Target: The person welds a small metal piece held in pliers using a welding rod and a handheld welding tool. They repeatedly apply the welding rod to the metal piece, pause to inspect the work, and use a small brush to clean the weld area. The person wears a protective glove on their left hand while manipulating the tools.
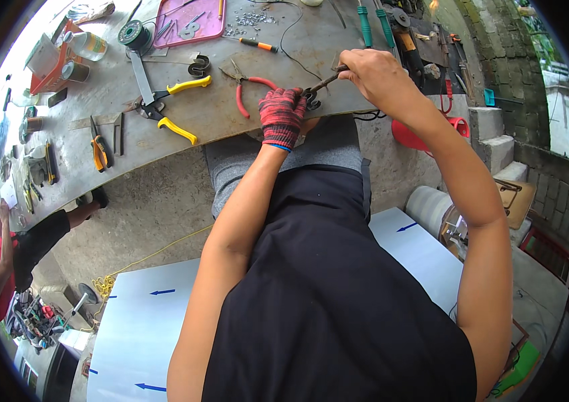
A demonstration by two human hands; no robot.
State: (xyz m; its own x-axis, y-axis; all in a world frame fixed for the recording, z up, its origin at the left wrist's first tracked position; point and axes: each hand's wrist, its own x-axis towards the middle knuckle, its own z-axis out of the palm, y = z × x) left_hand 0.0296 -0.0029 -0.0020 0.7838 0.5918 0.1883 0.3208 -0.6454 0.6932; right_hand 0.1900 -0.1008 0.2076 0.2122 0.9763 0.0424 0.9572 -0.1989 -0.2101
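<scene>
My left hand (280, 118), in a red and black knit glove, is closed at the near edge of the metal table. Its fingers press on a dark curved metal piece (312, 100). Bare, my right hand (380, 77) grips the end of a thin dark rod (328, 82), whose other end reaches the metal piece. What the rod is exactly cannot be made out. Left of the glove lie open red-handled pliers (243, 100). Farther left are yellow-handled snips (157, 104) and a similar dark curved piece (199, 65).
A pink tray (161, 27), an orange-black screwdriver (258, 45) and a wire spool (135, 35) lie farther back. Orange-handled pliers (100, 153) rest near the left edge. Teal-handled tools (364, 27) are at the far right. Another person (4, 261) stands at the table's left end.
</scene>
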